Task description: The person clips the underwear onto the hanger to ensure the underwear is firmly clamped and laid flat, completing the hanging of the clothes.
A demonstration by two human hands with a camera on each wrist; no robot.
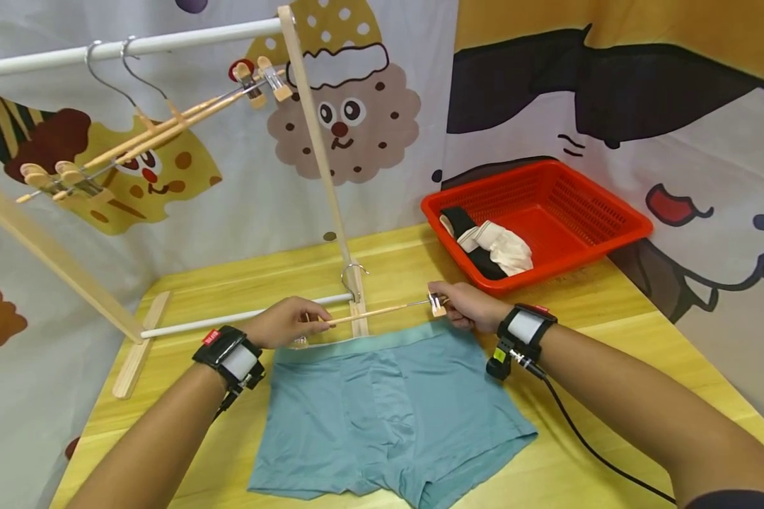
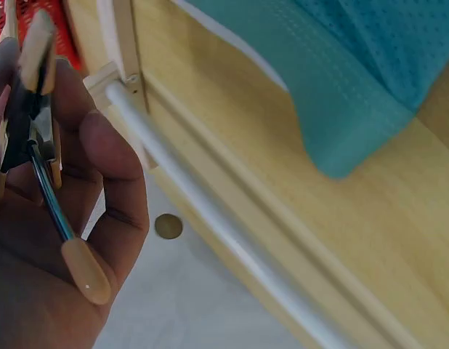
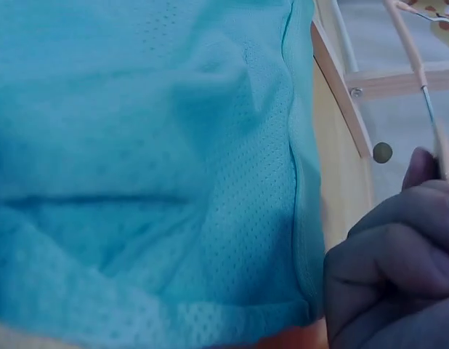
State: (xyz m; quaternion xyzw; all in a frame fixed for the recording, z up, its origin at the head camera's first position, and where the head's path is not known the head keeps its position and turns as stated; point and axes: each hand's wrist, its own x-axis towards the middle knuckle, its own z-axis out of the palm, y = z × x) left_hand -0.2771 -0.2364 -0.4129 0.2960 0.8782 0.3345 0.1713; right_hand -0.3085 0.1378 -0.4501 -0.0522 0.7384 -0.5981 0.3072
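Both hands grip one clip hanger by its ends, held level just above the waistband of the briefs. Left hand has fingers curled round the left clip end; in the left wrist view the clip and its metal rod sit in the palm. Right hand pinches the right clip between fingers and thumb.

Table: yellow wood, briefs lie flat on it, teal, waistband away from the person. Rack stands behind, its white lower bar just past the hanger. Two more hangers hang on the top rail. Red basket back right, with folded black and cream cloth inside.
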